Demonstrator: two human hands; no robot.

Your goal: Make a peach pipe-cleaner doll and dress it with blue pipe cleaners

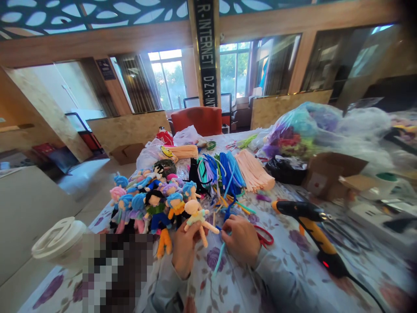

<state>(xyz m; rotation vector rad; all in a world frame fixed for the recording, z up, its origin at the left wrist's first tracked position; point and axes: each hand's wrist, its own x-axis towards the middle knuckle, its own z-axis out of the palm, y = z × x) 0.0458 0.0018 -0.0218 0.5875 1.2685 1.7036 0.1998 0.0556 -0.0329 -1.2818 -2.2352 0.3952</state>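
Observation:
My left hand (183, 250) is closed around a bald, peach-coloured pipe cleaner doll (191, 208) with a pale green and yellow top. Between the fingers and thumb of my right hand (243, 241), pinched together just right of the doll's legs, is a light blue pipe cleaner (218, 260) whose free end hangs down over the tablecloth. A short dark blue piece shows by those fingertips. Red-handled scissors (267, 237) lie beside my right hand, partly hidden by it. An orange pair of fuzzy trousers (163, 244) rests left of my left hand. Behind it sit several dolls with coloured hair (154, 201).
Bundles of blue pipe cleaners (230, 176) and peach pipe cleaners (254, 170) lie ahead. A black and yellow glue gun (314, 237) with a cord is at right. Beyond are a cardboard box (329, 174) and stuffed plastic bags (306, 126). A white lidded bin (61, 241) stands left.

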